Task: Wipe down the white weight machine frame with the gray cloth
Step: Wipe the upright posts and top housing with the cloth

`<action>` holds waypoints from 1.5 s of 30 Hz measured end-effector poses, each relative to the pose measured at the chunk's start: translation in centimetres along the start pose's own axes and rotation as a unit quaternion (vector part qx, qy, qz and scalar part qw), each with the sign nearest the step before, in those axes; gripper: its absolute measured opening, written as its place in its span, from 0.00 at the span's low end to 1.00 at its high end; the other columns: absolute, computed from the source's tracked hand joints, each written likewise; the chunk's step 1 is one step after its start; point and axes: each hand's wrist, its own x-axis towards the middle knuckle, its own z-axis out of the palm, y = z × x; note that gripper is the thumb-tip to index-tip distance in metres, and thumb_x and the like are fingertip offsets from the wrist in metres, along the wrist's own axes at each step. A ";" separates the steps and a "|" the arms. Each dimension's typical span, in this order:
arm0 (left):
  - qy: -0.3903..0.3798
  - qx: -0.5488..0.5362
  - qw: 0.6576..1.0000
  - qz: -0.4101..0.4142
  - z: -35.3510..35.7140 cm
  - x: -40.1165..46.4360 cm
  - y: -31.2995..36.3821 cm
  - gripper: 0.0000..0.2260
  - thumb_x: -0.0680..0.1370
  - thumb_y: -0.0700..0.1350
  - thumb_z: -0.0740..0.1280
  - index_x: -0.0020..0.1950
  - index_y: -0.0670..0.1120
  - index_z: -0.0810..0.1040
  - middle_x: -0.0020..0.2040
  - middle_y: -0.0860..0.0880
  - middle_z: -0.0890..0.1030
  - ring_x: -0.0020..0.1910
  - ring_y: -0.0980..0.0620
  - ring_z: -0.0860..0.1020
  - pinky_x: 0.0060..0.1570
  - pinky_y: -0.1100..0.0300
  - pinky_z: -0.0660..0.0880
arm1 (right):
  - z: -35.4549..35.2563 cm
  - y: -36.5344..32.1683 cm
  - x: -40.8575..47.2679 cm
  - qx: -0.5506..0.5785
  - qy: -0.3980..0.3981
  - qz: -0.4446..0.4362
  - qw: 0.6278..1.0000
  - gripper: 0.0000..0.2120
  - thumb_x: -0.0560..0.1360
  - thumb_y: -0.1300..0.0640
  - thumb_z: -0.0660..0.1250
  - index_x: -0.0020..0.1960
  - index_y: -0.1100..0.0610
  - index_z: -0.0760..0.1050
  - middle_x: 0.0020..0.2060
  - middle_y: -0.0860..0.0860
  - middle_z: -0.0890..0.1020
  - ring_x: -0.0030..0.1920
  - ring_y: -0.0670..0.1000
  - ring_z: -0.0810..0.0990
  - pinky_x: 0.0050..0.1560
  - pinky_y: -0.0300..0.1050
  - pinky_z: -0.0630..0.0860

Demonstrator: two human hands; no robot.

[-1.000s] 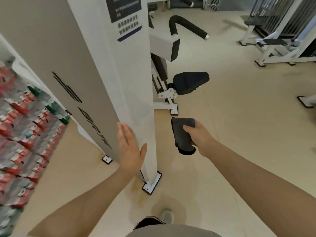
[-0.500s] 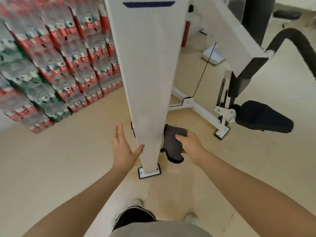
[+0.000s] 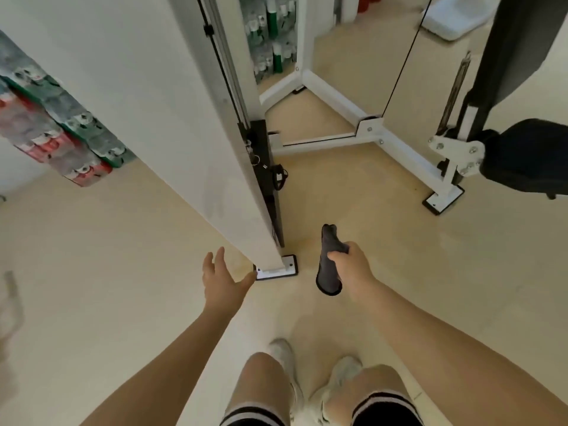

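While gripped, gray cloth (image 3: pixel 329 262) hangs lengthwise, vertical

frame (image 3: pixel 147 96): top cut off | seat pad (image 3: pixel 525 155): cropped right | stacked packs (image 3: pixel 61 130): labels blurred

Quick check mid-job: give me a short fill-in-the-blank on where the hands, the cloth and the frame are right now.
1. The gray cloth is gripped by the ____ hand.
2. The left hand holds ____, its fingers spread.
3. The cloth is ____ the white frame upright, not touching it.
4. The black seat pad lies at the picture's ____ edge.

Missing words: right; nothing; apart from; right
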 end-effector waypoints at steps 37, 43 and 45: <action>0.011 -0.244 0.969 0.036 29.7 26.3 -25.9 0.20 0.68 0.44 0.74 0.57 0.51 0.72 0.48 0.57 0.81 0.50 0.60 0.79 0.46 0.67 0.74 | 22.0 27.7 37.3 0.057 -0.201 -0.162 0.964 0.32 0.72 0.71 0.67 0.71 0.55 0.62 0.62 0.53 0.74 0.61 0.52 0.74 0.47 0.31 0.74; 0.012 -0.236 0.971 0.036 29.3 26.0 -25.1 0.20 0.68 0.44 0.74 0.57 0.51 0.72 0.48 0.57 0.81 0.48 0.60 0.79 0.45 0.67 0.72 | 21.4 26.4 34.6 0.102 -0.174 -0.228 0.953 0.30 0.72 0.67 0.68 0.71 0.56 0.63 0.62 0.51 0.76 0.63 0.50 0.74 0.61 0.38 0.72; 0.004 -0.230 0.973 0.034 28.8 25.8 -24.8 0.18 0.69 0.45 0.73 0.56 0.51 0.73 0.48 0.57 0.81 0.47 0.61 0.78 0.42 0.69 0.71 | 21.2 25.3 33.2 0.112 -0.167 -0.274 0.941 0.29 0.72 0.63 0.70 0.71 0.54 0.64 0.60 0.49 0.78 0.61 0.47 0.75 0.61 0.40 0.73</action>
